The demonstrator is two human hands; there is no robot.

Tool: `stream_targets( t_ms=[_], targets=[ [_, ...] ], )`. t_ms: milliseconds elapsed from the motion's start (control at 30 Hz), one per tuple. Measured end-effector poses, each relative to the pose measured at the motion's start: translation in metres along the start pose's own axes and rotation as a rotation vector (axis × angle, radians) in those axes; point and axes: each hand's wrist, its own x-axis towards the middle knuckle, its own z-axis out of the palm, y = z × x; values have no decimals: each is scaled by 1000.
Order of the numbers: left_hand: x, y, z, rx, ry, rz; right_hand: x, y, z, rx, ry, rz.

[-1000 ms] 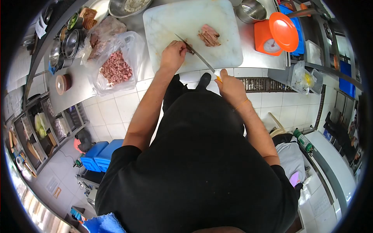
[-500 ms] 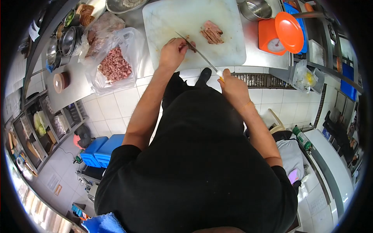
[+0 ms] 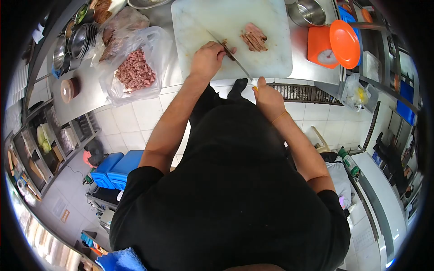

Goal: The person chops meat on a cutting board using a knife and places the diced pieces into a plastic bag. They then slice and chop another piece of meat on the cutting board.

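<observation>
My right hand (image 3: 270, 97) is closed round the handle of a long knife (image 3: 242, 67), whose blade points up and left over the white cutting board (image 3: 194, 22). Beside the blade, my left hand (image 3: 208, 58) has its fingers bent together at a small piece of meat (image 3: 229, 52); the fingertips partly hide what they pinch. Several cooked-looking meat slices (image 3: 254, 37) lie in a pile to the right of the blade. To the left of the board, diced pink meat (image 3: 135, 71) fills an open plastic bag (image 3: 160, 45).
An orange scale (image 3: 320, 45) with an orange plate (image 3: 345, 44) stands right of the board, near a metal pot (image 3: 307, 12). Stacked metal bowls (image 3: 80, 41) and a lidded round container (image 3: 68, 90) are on the left. A person in dark clothes (image 3: 392, 165) is at the far right.
The counter items have shifted right and slightly in view. My left hand stays by the small meat piece, and the knife remains in my right hand with its blade beside that piece.
</observation>
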Motion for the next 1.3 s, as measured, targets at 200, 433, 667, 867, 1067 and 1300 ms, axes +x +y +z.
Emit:
stream_targets(
  t_ms=[200, 433, 667, 867, 1067, 1300],
  targets=[
    [0, -1, 0, -15, -17, 29, 18, 4, -3, 74, -65, 66],
    [-2, 3, -18, -10, -116, 10, -8, 7, -40, 84, 36, 140],
    [24, 10, -22, 317, -302, 557, -34, 40, -34, 63, 20, 223],
    [34, 8, -24, 273, -425, 383, -49, 42, -29, 61, 70, 199],
    [6, 18, -7, 283, -156, 137, -52, 38, -20, 90, 73, 165],
    [-3, 38, -2, 327, 2, -16, -43, 17, -21, 68, 89, 137]
  ],
)
